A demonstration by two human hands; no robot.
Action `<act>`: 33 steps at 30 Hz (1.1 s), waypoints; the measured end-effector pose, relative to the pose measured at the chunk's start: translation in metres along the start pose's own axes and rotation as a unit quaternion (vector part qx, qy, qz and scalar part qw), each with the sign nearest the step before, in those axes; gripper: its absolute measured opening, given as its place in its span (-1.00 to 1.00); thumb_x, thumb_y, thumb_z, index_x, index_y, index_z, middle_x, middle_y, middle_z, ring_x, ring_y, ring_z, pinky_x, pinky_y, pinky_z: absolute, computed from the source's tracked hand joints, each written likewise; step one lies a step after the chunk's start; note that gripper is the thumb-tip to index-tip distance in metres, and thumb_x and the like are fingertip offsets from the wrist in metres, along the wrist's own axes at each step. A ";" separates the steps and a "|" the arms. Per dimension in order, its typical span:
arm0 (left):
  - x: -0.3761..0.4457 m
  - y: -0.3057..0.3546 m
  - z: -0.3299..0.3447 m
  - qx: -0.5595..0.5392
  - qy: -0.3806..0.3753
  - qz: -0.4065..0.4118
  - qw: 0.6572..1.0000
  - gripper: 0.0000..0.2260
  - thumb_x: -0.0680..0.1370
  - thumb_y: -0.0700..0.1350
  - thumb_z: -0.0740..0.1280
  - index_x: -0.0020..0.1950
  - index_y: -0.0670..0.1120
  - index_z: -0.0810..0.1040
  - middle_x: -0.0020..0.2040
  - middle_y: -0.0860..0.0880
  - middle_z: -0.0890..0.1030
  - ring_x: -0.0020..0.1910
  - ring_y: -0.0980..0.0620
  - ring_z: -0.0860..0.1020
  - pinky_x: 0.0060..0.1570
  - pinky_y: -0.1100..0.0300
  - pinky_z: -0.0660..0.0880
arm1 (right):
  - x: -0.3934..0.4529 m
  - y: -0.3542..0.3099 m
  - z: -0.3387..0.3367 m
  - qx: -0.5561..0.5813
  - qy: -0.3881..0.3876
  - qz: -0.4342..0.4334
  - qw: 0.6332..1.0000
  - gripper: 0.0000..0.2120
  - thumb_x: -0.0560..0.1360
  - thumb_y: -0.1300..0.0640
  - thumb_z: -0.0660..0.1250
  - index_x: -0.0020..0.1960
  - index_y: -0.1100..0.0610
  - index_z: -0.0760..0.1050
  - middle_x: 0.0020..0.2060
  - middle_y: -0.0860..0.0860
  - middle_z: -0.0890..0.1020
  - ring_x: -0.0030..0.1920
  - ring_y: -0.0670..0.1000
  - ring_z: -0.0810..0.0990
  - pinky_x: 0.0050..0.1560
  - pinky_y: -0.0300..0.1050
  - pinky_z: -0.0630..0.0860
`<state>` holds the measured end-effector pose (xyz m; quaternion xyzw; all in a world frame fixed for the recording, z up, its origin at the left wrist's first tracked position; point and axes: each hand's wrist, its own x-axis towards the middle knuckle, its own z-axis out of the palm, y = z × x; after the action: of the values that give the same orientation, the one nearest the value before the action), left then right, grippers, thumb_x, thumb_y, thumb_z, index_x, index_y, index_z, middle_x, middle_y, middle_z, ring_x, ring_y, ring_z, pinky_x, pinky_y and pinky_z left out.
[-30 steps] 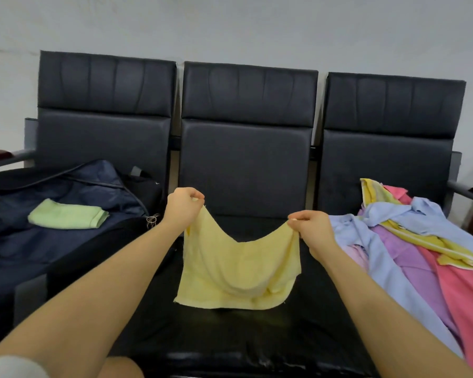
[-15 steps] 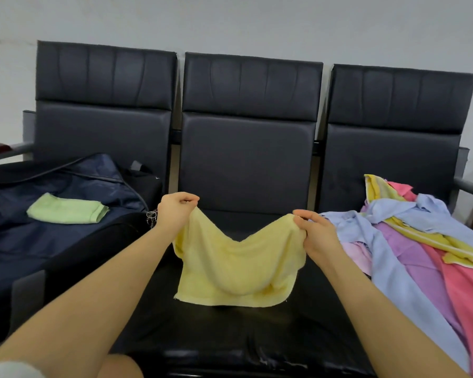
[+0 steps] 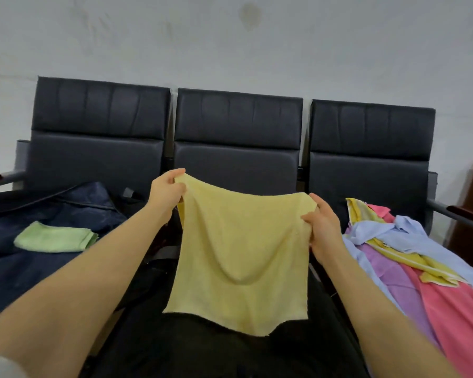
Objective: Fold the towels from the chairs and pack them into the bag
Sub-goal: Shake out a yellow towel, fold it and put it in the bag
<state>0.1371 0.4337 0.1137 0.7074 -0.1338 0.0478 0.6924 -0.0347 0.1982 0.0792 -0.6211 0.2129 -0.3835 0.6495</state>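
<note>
Bag: a dark navy bag [image 3: 66, 214] lies open on the left chair [image 3: 99, 137], filling the left side of the frame.
Green towel: a folded green towel [image 3: 55, 238] rests on the bag's fabric, at middle left.
Left hand: the left hand [image 3: 166, 190] has its grip closed on the upper left corner of the yellow towel, fingers curled over the edge.
Yellow towel: the yellow towel [image 3: 241, 257] hangs spread in the centre of the frame, in front of the middle chair [image 3: 238, 148], held up off the seat; its top edge sags slightly between the two hands and its lower edge hangs free.
Right hand: the right hand [image 3: 321, 225] pinches the upper right corner of the yellow towel, thumb in front of the cloth.
Pile: a loose pile of towels [image 3: 426, 268], light blue, purple, pink and yellow, lies unfolded on the right chair [image 3: 372, 148], at lower right of the frame.
</note>
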 end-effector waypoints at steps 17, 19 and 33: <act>0.001 0.054 -0.006 0.008 0.059 0.080 0.995 -0.74 0.48 -0.34 0.31 0.02 -0.03 0.63 0.06 -0.06 0.62 -0.14 0.08 0.55 -0.13 0.20 0.53 | -0.011 -0.060 -0.014 -0.011 0.046 -0.138 0.989 -0.39 0.45 0.48 0.12 0.42 0.04 0.32 0.32 0.01 0.45 0.27 0.01 0.44 0.32 0.03 0.41; 0.001 0.060 -0.005 0.002 0.052 0.075 0.996 -0.70 0.49 -0.37 0.26 -0.01 0.00 0.63 0.02 -0.06 0.63 -0.14 0.01 0.57 -0.07 0.05 0.60 | -0.013 -0.066 -0.017 -0.013 0.044 -0.149 0.988 -0.37 0.44 0.48 0.12 0.44 0.04 0.29 0.32 -0.03 0.41 0.24 -0.04 0.41 0.32 -0.02 0.38; 0.004 0.069 -0.002 -0.007 0.035 0.089 0.995 -0.53 0.54 -0.33 0.21 0.44 -0.08 0.38 0.33 -0.02 0.46 -0.32 0.21 0.37 -0.36 0.41 0.38 | -0.011 -0.073 -0.016 0.046 0.099 -0.170 0.979 -0.79 0.52 0.32 0.27 0.09 0.11 0.57 -0.08 0.04 0.65 -0.13 -0.09 0.61 -0.20 -0.33 0.53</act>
<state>0.1234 0.4344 0.1812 0.6861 -0.1723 0.1325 0.6943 -0.0705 0.2005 0.1452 -0.5764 0.1497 -0.5574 0.5785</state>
